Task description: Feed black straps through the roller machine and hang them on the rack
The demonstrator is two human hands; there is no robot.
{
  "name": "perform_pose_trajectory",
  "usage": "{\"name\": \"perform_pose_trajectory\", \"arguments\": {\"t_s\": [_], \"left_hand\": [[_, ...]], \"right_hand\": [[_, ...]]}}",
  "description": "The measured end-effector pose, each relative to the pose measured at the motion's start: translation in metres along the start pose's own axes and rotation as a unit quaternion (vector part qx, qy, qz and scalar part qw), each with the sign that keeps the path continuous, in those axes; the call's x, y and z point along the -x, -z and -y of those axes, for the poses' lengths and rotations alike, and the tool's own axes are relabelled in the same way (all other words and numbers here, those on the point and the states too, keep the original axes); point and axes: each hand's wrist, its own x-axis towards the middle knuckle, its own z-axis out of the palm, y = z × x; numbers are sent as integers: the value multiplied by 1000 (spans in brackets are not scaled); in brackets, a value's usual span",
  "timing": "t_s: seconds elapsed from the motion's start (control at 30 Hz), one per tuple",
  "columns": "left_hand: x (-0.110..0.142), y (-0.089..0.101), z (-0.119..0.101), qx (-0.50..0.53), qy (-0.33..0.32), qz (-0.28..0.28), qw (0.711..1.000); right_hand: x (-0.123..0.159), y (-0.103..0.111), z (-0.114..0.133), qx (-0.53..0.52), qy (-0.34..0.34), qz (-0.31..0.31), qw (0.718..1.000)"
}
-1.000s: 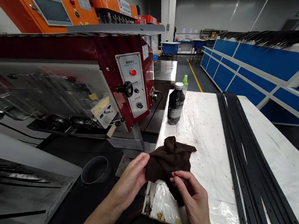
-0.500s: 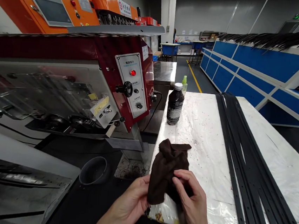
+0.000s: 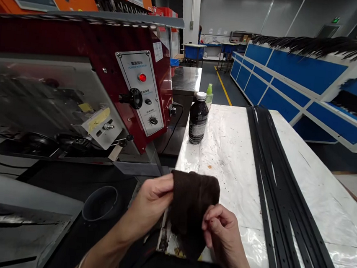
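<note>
A dark brown cloth hangs spread over the near left end of the white-covered table. My left hand is closed on its upper left corner, pinching it between thumb and fingers. At the cloth's right edge, my right hand has its fingers curled in on the fabric; the exact grip is partly hidden. Beyond the cloth stands a dark bottle with a white cap, upright on the table. A clear spray bottle with a green top is just behind it.
Long black perforated strips lie lengthwise along the table's right part. To the left is a dark red machine with a lit red lamp and knobs. A grey bin stands on the floor below. Blue-panelled racks run along the right.
The bunched cloth is now opened out flatter and hangs down. My left hand has risen to its upper left corner; my right hand has shifted slightly. The view has moved a little.
</note>
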Motion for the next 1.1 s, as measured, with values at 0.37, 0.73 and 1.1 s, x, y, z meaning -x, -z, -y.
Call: {"name": "perform_pose_trajectory", "arguments": {"t_s": [0.37, 0.73, 1.1], "left_hand": [[-3, -40, 26, 200, 255, 67, 944], [14, -49, 17, 166, 196, 80, 963], [11, -54, 24, 220, 238, 38, 945]], "right_hand": [[-1, -2, 8, -104, -94, -38, 989], [9, -4, 4, -7, -136, -18, 990], [7, -14, 18, 119, -78, -73, 987]]}}
